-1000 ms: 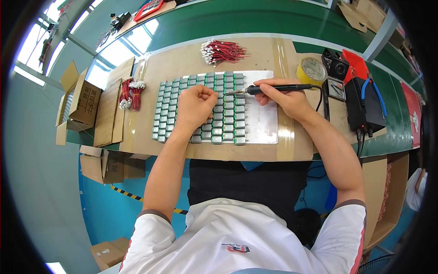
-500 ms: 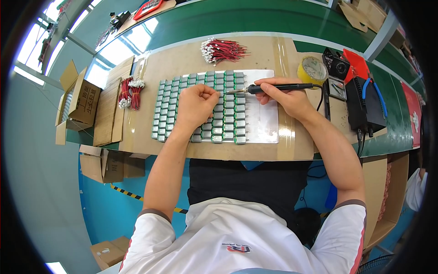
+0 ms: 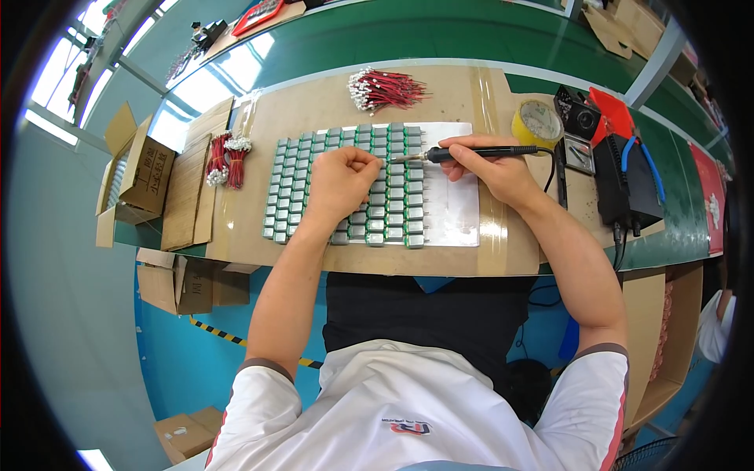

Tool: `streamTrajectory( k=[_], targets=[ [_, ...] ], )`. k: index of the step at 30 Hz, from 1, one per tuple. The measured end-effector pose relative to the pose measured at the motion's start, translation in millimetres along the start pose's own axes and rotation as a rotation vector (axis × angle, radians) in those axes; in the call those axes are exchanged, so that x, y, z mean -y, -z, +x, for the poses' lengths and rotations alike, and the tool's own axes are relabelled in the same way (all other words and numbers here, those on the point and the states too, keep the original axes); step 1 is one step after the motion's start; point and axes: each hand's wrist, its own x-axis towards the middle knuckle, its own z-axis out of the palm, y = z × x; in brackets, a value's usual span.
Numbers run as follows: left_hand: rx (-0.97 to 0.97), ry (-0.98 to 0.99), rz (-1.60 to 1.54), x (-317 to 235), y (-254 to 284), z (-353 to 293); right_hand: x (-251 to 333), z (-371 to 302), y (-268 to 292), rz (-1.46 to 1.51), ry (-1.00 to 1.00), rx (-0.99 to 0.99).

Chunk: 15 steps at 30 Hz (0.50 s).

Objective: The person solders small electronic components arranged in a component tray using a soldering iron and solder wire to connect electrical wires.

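Rows of small grey motors with green ends stand close together on a white sheet. My right hand grips a soldering iron by its black handle from the right side. The iron's metal tip points left and lies over the motors in the right-hand columns. My left hand is above the middle of the rows, thumb and fingers pinched together near the iron's tip. Whatever is in that pinch is too small to make out. Several motors are hidden under my left hand and forearm.
Red wires with white connectors lie behind the motors, and tied wire bundles at left. On the right are a yellow tape roll, a black box and blue-handled pliers. An open carton stands at the left edge.
The whole view has shifted very slightly. Both hands keep nearly the same pose, with the iron's tip still over the right-hand columns of motors.
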Motion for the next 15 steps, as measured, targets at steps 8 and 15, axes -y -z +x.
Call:
streamTrajectory(
  k=[8, 15],
  targets=[
    [-0.048, -0.009, -0.116, -9.6, 3.1, -7.2, 2.7, -1.3, 1.5, 0.003, 0.052, -0.025],
    [-0.142, -0.149, -0.185, -6.7, 10.4, -9.5, 24.5, -3.0, -4.0, -0.040, 0.009, -0.048]
  ],
)
